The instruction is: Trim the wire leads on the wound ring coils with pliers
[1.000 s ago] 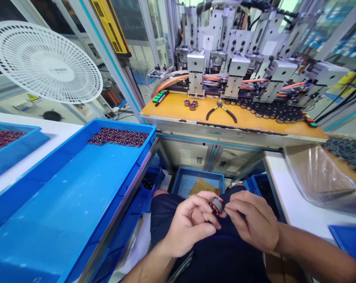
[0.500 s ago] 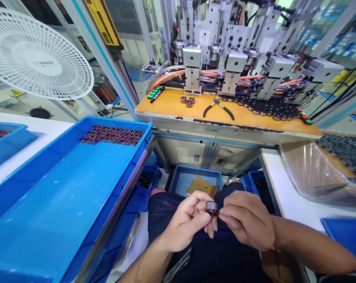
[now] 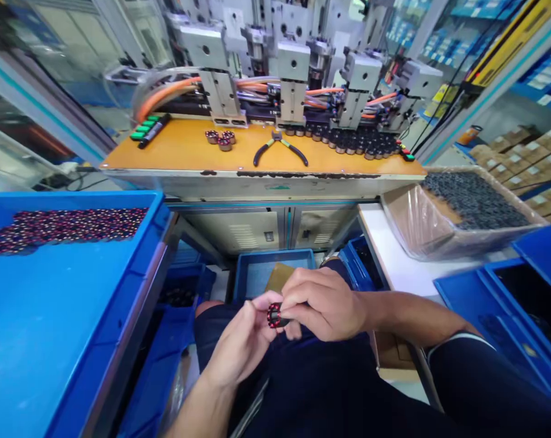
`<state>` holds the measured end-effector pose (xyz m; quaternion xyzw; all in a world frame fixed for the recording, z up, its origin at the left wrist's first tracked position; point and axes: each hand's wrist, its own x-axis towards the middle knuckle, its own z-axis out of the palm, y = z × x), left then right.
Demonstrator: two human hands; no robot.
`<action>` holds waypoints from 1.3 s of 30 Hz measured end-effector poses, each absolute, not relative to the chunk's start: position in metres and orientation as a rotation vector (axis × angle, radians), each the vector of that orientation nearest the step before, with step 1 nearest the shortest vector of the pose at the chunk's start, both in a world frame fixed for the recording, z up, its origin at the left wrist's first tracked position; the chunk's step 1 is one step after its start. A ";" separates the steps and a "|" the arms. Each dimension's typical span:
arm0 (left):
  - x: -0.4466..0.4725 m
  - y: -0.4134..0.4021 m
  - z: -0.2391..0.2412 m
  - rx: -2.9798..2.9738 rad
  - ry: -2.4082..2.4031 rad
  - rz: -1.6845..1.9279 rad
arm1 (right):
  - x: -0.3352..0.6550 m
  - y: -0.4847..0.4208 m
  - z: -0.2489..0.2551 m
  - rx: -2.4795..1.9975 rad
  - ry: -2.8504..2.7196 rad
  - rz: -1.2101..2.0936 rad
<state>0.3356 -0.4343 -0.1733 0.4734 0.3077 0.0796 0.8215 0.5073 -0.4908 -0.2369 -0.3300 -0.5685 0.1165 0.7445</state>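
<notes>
Over my lap, both hands pinch one small round wound part [image 3: 274, 316], dark with red windings. My left hand [image 3: 239, 344] holds it from the left with curled fingers. My right hand [image 3: 323, 304] grips it from the right with thumb and fingertips. To my left a large blue tray [image 3: 51, 316] carries rows of like parts [image 3: 65, 224] at its far end.
An orange-topped bench [image 3: 184, 149] ahead holds black-handled pliers [image 3: 279, 148], three loose parts [image 3: 221, 139], green markers [image 3: 148, 129] and a row of dark parts under the machine heads [image 3: 294, 91]. A plastic-lined box of dark parts [image 3: 467, 204] and blue bins [image 3: 508, 316] stand right. A blue crate [image 3: 257, 274] sits on the floor.
The view has swung right, so the fan has left the frame. Both hands shifted left in view and still hold the part, now turned end-on.
</notes>
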 end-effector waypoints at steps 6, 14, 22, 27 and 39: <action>0.343 -0.440 -0.170 1.244 0.661 0.316 | 0.507 -0.493 -0.237 -0.790 -1.223 0.234; 0.342 -0.444 -0.174 1.550 0.693 0.631 | 0.498 -0.495 -0.235 -0.853 -1.011 0.397; 0.343 -0.442 -0.175 1.723 0.758 0.801 | 0.489 -0.499 -0.229 -0.848 -0.852 0.522; 0.341 -0.441 -0.177 1.649 0.714 0.736 | 0.486 -0.505 -0.225 -0.738 -0.747 0.823; 0.340 -0.438 -0.178 1.546 0.653 0.695 | 0.480 -0.504 -0.233 -0.351 -0.471 1.698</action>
